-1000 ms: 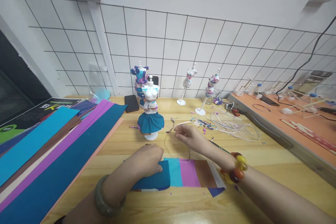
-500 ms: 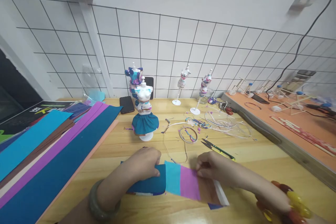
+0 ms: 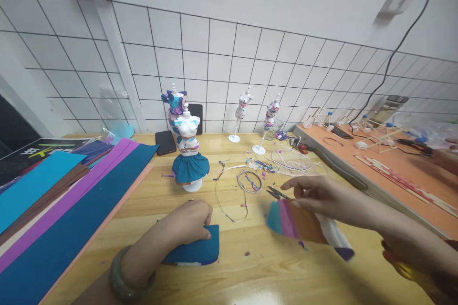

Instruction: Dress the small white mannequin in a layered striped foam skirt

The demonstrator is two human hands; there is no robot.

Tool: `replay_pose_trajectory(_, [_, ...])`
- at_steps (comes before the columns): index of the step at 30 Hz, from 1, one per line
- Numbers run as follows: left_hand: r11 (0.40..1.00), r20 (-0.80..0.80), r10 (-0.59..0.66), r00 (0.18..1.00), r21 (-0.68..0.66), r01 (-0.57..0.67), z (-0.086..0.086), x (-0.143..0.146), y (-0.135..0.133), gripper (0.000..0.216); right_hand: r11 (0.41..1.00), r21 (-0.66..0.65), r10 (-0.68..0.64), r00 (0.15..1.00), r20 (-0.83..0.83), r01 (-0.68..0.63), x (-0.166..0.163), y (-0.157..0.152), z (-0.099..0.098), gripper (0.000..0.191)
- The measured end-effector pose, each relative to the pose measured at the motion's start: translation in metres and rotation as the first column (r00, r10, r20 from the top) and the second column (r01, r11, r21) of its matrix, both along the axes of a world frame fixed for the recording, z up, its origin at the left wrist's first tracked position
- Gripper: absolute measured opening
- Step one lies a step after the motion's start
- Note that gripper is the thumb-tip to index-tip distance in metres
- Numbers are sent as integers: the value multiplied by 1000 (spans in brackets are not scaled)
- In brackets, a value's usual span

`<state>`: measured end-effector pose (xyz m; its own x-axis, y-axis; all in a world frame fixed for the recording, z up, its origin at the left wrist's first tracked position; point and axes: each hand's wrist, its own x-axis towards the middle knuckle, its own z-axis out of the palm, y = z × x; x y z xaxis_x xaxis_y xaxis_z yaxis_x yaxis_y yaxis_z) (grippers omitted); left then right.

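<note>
My left hand (image 3: 191, 221), with curled fingers and the thumb on top, grips a flat, rounded teal folded sheet (image 3: 200, 249) lying on the table; paler layers show along its near edge. My right hand (image 3: 318, 195) pinches the top of a fan of coloured strips (image 3: 311, 224), paper or cloth, in turquoise, purple, brown, white and dark purple. The fan is tilted over the table and blurred. Behind the right fingers lies a pair of scissors (image 3: 275, 192), its handles mostly hidden. Beyond my left hand stands a small white dress form (image 3: 188, 126) in a teal skirt (image 3: 190, 167).
Long coloured strips (image 3: 89, 200) cover the left side. Further back are a phone (image 3: 165, 142), more dress forms (image 3: 243, 105), tangled cords (image 3: 293, 159) and a ring (image 3: 249, 181). On the right, an orange surface (image 3: 343, 152) bears wooden sticks; another person's hand (image 3: 445, 158) shows there.
My right hand has moved right and away from me, taking the coloured strips off the teal sheet's side and lifting them. My left hand stays on the teal sheet. The view has shifted slightly right.
</note>
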<state>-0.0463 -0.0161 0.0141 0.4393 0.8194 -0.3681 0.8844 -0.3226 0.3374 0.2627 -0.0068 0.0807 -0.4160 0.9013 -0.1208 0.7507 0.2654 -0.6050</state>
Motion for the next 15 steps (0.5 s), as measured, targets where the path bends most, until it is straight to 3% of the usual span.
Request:
replay_pose_trajectory(2, [1000,-2,3,1000,-6,-3,0,1,0,18,990,-115,56,985,-161,-76,-10,-12,5,28])
replay_pose_trajectory(7, [1000,13,-3,1000,3,3,-5,-1,0,27,964,-221,39,902,-429,-147,-32,-37,9,20])
replay_pose_trajectory(12, [996,69,-28,997,90,21,-1,-2,-4,24,957,-277,-40,914,-404,-80,-23,-27,-15,27])
replay_pose_trajectory(15, [983,107,-67,992,179,47,8,8,-7,14,964,-260,-142,923,-356,48,1,-21,-31,30])
